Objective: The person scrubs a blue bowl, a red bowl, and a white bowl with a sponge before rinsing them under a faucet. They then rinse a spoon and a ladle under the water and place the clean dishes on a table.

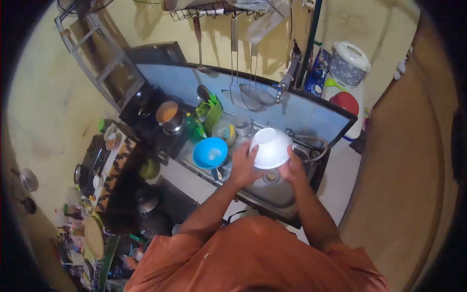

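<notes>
Nearest, an orange shirt (253,258) is seen, and both bare arms are stretched forward from it over the sink (284,199). A white bowl (271,147) is held above the sink between the two hands, tipped so that its base is turned upward. The left hand (243,164) is laid against the bowl's left side, its grip closed on the wall with the fingers spread. The right hand (293,168) is pressed to the near right edge, its grip likewise closed on the bowl. The bowl thus lies between both grips, a little farther off than the palms. The drain (271,177) is seen just below it. To the left, a blue bowl (210,152) is set beside the sink. Farther left a pot (168,114) stands. Farther still, a tap (283,85) is mounted above the sink, and a rice cooker (348,63) is seen at far right.
</notes>
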Motion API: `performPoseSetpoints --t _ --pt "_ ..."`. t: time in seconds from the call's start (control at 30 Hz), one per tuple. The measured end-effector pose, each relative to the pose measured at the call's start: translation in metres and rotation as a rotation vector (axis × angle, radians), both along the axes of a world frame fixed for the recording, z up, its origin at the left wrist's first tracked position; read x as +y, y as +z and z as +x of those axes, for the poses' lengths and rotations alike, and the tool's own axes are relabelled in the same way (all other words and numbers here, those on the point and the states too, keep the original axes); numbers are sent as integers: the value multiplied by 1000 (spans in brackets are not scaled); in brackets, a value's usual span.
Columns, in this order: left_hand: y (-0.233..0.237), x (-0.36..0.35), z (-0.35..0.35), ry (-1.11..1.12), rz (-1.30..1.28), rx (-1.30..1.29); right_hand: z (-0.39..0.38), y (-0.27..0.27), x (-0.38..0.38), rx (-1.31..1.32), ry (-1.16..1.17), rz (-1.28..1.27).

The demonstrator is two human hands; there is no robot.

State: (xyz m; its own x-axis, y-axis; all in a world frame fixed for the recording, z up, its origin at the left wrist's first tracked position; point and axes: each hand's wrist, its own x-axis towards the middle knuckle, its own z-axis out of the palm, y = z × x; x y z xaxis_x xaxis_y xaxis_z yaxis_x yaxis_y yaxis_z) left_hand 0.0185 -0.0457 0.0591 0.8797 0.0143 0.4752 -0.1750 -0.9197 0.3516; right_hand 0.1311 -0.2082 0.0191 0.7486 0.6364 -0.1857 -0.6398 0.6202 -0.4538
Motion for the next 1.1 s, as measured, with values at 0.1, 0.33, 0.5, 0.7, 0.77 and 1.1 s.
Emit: performPoseSetpoints --t 0.1,0.33,0.5,0.7,0.77,1.1 --pt "-8 32 -31 79 -27 1 -7 3 -11 73 20 33" --pt "-75 109 -179 346 -46 -25 -18 -10 -12 47 -54 -3" --pt "-108 107 -298 637 -95 301 -25 14 -1 -20 -36 14" --pt "-145 104 -392 866 -192 707 -13 2 7 -68 87 226" --pt "-134 97 -401 1075 -471 823 -4 -1 0 -53 109 212" --pt "-180 84 -437 1232 -529 639 30 -27 -25 -155 -29 -567"
